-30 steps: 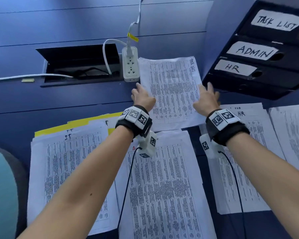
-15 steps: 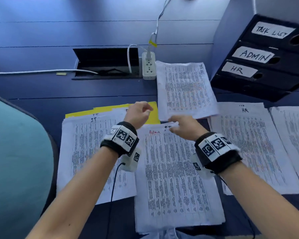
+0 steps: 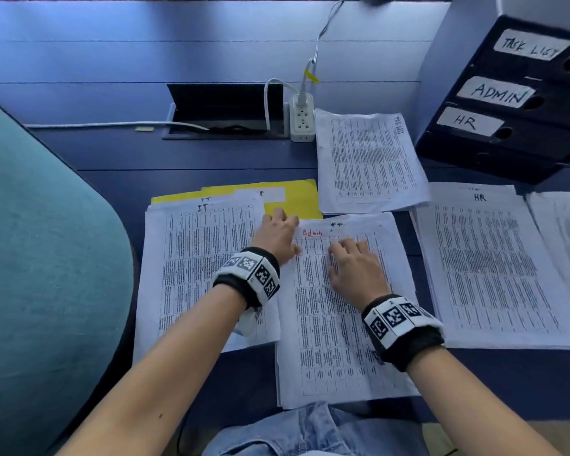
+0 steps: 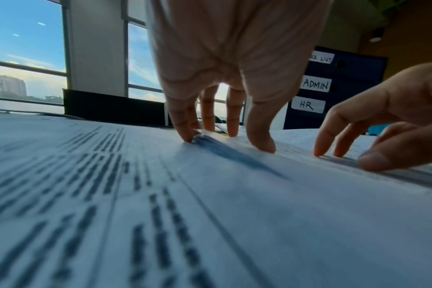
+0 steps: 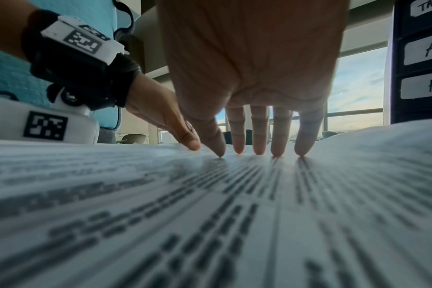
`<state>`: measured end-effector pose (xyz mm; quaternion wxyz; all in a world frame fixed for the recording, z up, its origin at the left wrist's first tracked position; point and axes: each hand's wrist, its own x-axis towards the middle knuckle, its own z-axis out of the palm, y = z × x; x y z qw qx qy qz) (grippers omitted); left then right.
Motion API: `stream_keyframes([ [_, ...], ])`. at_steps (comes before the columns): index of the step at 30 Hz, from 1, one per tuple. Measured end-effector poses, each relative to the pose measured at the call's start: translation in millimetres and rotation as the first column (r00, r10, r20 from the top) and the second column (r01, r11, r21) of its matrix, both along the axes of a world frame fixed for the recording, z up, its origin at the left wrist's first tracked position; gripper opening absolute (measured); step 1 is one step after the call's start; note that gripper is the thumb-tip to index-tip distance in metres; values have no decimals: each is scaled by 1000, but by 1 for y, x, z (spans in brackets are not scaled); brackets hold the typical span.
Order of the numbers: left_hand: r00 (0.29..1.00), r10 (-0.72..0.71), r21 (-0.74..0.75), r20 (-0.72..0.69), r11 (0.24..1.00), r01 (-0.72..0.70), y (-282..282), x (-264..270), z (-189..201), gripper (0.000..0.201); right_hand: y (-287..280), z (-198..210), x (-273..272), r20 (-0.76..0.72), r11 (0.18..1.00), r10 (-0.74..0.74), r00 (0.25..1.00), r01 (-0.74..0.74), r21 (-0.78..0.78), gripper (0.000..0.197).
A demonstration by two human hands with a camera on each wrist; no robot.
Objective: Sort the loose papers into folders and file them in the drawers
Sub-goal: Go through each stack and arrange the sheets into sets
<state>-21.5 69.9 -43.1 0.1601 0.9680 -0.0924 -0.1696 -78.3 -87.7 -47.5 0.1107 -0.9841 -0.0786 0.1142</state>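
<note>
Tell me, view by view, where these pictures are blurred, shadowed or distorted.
Head view: sharp in the middle, bowed at the edges, the drawer unit leaning. Left wrist view: near print on the Admin pile smeared, a dark shadow under the left hand. Right wrist view: right hand backlit by the window, print streaked.

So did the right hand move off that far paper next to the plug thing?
Yes. The right hand came back toward the person, from the Task List stack onto the Admin stack.

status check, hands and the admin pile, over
Left hand and right hand flat, fingertips on Admin stack. Nothing lifted. Yellow folder free behind it.
</note>
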Motion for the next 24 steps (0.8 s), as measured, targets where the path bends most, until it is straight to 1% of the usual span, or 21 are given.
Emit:
stream_keyframes([
  [4,998,50,-34,48,998,-49,-6,-2,-3,50,0,-3,-2,24,1000,19,1000,-19,-7,32],
  [9,991,70,-29,111,997,-67,-8,-10,-5,41,2,-4,-3,20,1000,10,1000,-10,-14,33],
  [11,989,86,-36,123,996,-82,-7,-12,-7,44,2,-5,-3,19,1000,8,1000,-8,-14,34],
  [14,986,84,29,144,996,-89,-4,-10,-7,48,2,-5,-3,28,1000,11,1000,-10,-19,34],
  [16,987,121,32,101,992,-125,-4,-5,-5,51,2,-5,-4,22,1000,12,1000,-11,-25,34],
  [18,988,153,-5,21,988,-153,-4,-1,-2,49,2,-5,-4,23,1000,12,1000,-11,-22,37],
  [21,988,140,-77,-63,986,-145,-3,-2,1,39,2,-6,-3,30,1000,-9,1000,8,21,46],
  [23,996,66,-176,-58,982,-76,-2,-4,3,27,2,-8,-2,101,995,-42,994,33,91,61],
  [24,999,25,-245,-43,969,-35,-1,-6,4,21,2,-9,-1,177,992,-60,982,40,117,72],
])
